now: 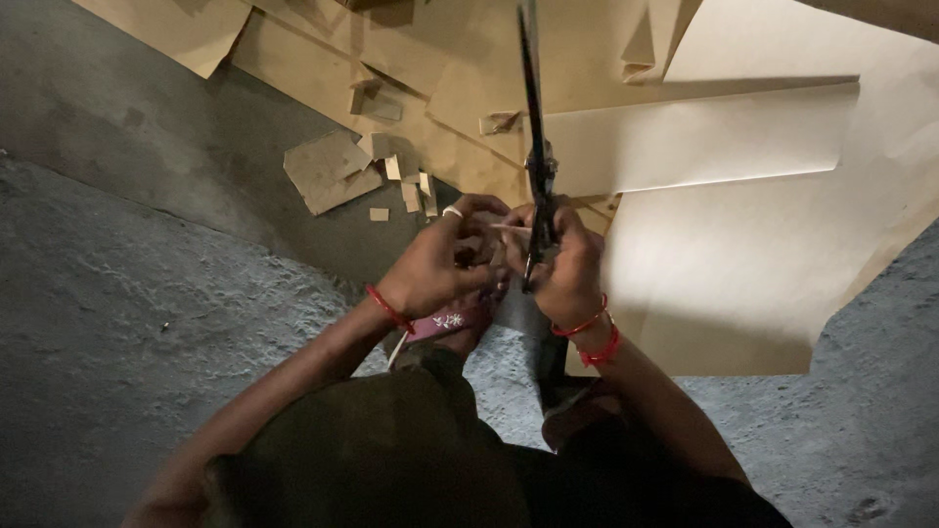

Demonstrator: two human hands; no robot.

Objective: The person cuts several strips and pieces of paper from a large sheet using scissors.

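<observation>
In the head view, long dark scissors (pixel 536 156) are clamped in the right hand (pixel 565 269), blades pointing away over brown paper sheets (pixel 724 264) on the concrete floor (pixel 127 293). A thin strip (pixel 509 228) is pinched by the left hand (pixel 440 259). With fingers so close, a nick is judged possible should the blades slip.

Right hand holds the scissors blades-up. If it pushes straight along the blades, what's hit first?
Likely the large brown paper sheets on the floor ahead of the right hand; the scissors already overlap them in view, though the height above them is unclear.
</observation>
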